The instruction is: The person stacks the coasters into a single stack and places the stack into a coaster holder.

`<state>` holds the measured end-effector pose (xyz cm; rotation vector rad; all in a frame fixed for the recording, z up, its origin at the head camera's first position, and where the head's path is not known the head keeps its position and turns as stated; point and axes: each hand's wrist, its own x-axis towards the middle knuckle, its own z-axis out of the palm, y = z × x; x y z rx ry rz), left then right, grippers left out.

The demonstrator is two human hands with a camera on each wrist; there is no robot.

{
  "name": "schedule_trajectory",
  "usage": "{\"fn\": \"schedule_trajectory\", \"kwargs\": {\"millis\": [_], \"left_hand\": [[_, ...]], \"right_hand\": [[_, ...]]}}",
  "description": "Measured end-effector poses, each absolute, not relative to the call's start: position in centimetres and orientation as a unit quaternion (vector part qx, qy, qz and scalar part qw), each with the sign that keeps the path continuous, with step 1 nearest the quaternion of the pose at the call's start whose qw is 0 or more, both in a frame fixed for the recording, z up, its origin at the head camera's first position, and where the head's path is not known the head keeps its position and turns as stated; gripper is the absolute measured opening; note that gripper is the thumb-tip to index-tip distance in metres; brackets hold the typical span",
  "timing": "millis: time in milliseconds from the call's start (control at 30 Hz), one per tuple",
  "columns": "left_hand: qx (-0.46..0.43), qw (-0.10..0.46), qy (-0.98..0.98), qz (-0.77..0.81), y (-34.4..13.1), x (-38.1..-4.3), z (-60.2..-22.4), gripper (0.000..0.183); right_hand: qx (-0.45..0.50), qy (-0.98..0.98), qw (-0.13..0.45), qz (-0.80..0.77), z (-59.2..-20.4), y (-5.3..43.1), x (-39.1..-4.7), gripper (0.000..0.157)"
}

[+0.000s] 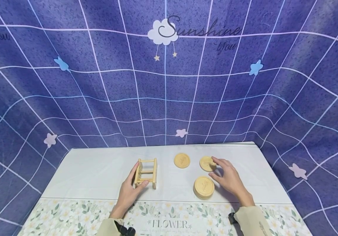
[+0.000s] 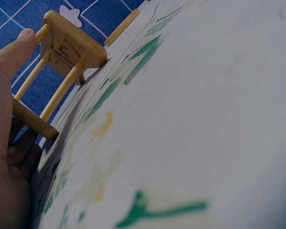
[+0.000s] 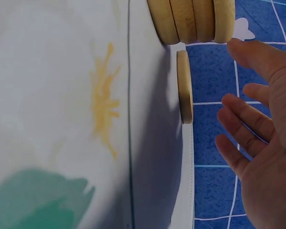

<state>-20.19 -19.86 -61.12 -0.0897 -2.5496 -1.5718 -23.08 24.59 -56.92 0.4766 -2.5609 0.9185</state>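
Note:
A small wooden coaster rack [image 1: 155, 173], two boards joined by rods, stands left of centre on the white cloth. My left hand [image 1: 128, 193] grips it, with the thumb on a near rod and the other fingers around its left board. In the left wrist view the thumb touches a rod of the rack [image 2: 71, 43]. My right hand [image 1: 230, 178] hovers over a round wooden coaster [image 1: 206, 164], fingers apart and loosely bent. The right wrist view shows a gap between these fingers and the coaster [image 3: 184, 88]. Just nearer stands a stack of coasters [image 1: 204, 187].
Another single coaster [image 1: 182, 160] lies flat between the rack and the right-hand coaster. A flowered cloth strip [image 1: 83, 216] covers the table's near side. Blue gridded curtain [image 1: 145, 108] hangs behind and along both sides.

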Motion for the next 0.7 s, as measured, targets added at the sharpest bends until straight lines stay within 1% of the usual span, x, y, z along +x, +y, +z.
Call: {"fn": "schedule_trajectory", "kwargs": {"millis": [333, 700], "left_hand": [[-0.032, 0.07, -0.846, -0.527, -19.9, -20.2, -61.0, 0.096], [-0.031, 0.07, -0.848, -0.525, -20.0, -20.2, -61.2, 0.095]], "right_hand": [[0.162, -0.914, 0.168, 0.331, -57.0, 24.6, -23.5, 0.072], [0.162, -0.917, 0.157, 0.328, -57.4, 24.6, -24.2, 0.075]]}}
